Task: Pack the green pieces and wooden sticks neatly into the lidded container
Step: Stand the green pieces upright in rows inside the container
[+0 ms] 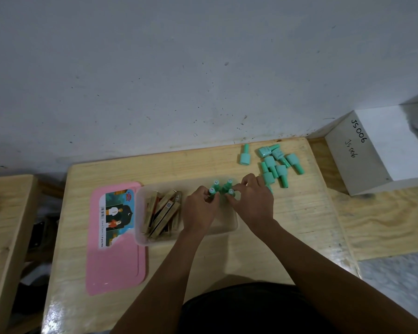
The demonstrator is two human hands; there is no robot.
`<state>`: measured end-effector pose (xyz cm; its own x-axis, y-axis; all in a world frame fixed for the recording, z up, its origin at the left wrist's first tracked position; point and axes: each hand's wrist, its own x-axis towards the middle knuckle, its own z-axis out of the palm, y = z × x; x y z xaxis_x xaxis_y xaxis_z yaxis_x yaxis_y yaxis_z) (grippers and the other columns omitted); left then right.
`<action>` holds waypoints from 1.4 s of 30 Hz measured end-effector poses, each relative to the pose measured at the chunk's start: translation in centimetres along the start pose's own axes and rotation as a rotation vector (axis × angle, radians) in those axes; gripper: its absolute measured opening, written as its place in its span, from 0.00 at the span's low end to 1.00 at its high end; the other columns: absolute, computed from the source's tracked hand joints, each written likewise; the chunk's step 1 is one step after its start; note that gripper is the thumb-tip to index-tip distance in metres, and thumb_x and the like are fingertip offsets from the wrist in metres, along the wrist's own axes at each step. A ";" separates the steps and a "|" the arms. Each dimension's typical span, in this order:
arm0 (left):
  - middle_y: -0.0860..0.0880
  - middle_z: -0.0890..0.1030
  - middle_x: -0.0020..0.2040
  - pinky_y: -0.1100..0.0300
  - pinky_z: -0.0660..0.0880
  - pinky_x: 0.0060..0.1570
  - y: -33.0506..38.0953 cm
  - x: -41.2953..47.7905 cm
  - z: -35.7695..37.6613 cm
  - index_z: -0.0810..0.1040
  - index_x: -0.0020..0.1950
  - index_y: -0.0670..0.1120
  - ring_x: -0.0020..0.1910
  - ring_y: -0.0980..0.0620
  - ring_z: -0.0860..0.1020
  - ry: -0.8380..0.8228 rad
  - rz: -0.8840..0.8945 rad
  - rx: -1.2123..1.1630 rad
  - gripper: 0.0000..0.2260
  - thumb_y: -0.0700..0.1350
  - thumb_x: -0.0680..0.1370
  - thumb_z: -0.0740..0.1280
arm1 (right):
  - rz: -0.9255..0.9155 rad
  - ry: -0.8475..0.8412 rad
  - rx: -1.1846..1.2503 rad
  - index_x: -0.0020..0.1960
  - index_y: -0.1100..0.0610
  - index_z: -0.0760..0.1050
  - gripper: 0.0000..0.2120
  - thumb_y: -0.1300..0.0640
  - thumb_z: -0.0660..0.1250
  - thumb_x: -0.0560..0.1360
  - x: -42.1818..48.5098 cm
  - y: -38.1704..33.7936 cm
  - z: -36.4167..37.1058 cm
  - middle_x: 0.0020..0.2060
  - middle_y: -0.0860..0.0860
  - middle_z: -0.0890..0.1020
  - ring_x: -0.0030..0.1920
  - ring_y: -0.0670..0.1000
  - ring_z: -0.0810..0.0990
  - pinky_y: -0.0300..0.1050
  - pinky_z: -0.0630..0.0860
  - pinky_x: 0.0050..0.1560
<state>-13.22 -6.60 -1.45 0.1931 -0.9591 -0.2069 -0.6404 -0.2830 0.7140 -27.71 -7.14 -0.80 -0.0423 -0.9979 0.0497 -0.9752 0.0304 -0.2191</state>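
Note:
A clear plastic container [229, 226] sits mid-table. Several wooden sticks [161, 214] lie packed in its left half. Several green pieces [223, 188] stand upright in its far right corner. My left hand [199, 210] pinches the left-hand upright piece. My right hand [251, 201] pinches the right-hand ones from the other side. A pile of several green pieces [276, 166] lies on the table to the far right of the container, with one green piece [244, 155] apart to its left.
The pink lid [117, 259] lies flat left of the container, label up. A white box [381, 150] marked JS006 stands at the right. The wall runs along the table's far edge. A second wooden surface [3, 232] lies left across a gap.

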 end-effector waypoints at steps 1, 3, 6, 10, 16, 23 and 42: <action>0.52 0.83 0.35 0.56 0.75 0.31 0.0 0.0 0.1 0.78 0.41 0.46 0.32 0.53 0.80 -0.001 0.002 0.004 0.10 0.53 0.74 0.69 | -0.003 0.004 -0.005 0.44 0.53 0.85 0.13 0.44 0.74 0.67 0.0 0.0 0.0 0.42 0.51 0.77 0.44 0.54 0.75 0.47 0.73 0.35; 0.51 0.83 0.36 0.55 0.76 0.31 0.1 0.1 0.3 0.77 0.41 0.46 0.33 0.52 0.80 -0.005 0.012 0.019 0.10 0.53 0.74 0.69 | 0.008 0.010 0.002 0.45 0.52 0.85 0.13 0.43 0.74 0.68 0.0 0.1 0.0 0.43 0.50 0.77 0.44 0.53 0.75 0.46 0.72 0.36; 0.50 0.84 0.38 0.53 0.78 0.34 0.1 0.1 0.7 0.78 0.42 0.46 0.35 0.51 0.81 -0.015 0.030 0.046 0.10 0.53 0.74 0.68 | 0.034 0.016 0.014 0.46 0.51 0.85 0.14 0.42 0.74 0.68 -0.2 0.0 -0.1 0.44 0.50 0.78 0.45 0.52 0.76 0.45 0.71 0.36; 0.49 0.85 0.41 0.51 0.79 0.36 -0.1 0.1 1.0 0.78 0.45 0.47 0.38 0.49 0.82 -0.013 0.043 0.070 0.10 0.54 0.74 0.67 | 0.033 -0.034 0.022 0.51 0.51 0.84 0.15 0.43 0.71 0.71 0.0 -0.1 -0.6 0.47 0.50 0.78 0.49 0.51 0.75 0.45 0.72 0.39; 0.49 0.85 0.42 0.52 0.79 0.37 -0.1 0.1 1.3 0.78 0.48 0.49 0.40 0.48 0.83 -0.008 0.053 0.114 0.10 0.54 0.75 0.67 | -0.013 -0.149 0.120 0.58 0.51 0.81 0.15 0.46 0.68 0.75 0.3 0.5 -1.3 0.53 0.51 0.76 0.54 0.51 0.73 0.45 0.73 0.43; 0.49 0.85 0.43 0.53 0.79 0.38 -0.1 0.1 1.5 0.78 0.49 0.49 0.41 0.47 0.82 -0.001 0.054 0.134 0.09 0.53 0.75 0.66 | -0.021 -0.162 0.176 0.60 0.50 0.80 0.14 0.47 0.67 0.76 0.5 1.0 -1.4 0.53 0.50 0.76 0.55 0.50 0.73 0.47 0.75 0.45; 0.52 0.82 0.37 0.61 0.70 0.33 2.9 -2.1 1.5 0.79 0.48 0.48 0.34 0.52 0.79 0.195 0.447 0.199 0.08 0.52 0.75 0.67 | 0.345 -0.262 0.261 0.61 0.47 0.77 0.14 0.47 0.64 0.77 -2.0 13.4 -1.3 0.55 0.50 0.78 0.51 0.48 0.78 0.44 0.75 0.45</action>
<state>-16.59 -5.38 0.01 -0.0086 -0.9730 0.2305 -0.8169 0.1397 0.5595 -40.98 -4.63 -2.53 -0.2646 -0.9142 -0.3071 -0.8259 0.3792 -0.4172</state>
